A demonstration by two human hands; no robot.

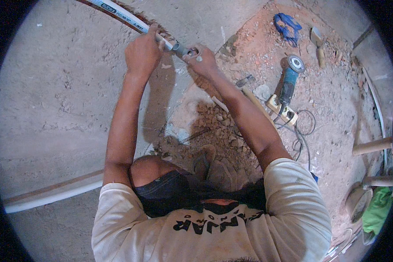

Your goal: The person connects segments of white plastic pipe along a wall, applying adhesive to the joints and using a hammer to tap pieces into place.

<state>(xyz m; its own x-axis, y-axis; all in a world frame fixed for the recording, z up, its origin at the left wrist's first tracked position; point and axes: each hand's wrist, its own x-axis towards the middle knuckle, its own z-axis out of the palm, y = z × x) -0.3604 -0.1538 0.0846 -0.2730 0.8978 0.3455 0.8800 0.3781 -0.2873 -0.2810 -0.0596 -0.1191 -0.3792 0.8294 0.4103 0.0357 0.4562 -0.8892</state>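
White pipe in left hand, grey fitting in right hand, round basin

Pipe cut off at top, partly hidden by left hand; right hand covers part of grey fitting

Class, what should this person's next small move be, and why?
Probably line up the end of the white pipe, held in the left hand, with the grey tube in the right hand: the tube's open mouth shows beside the pipe's end, not over it.
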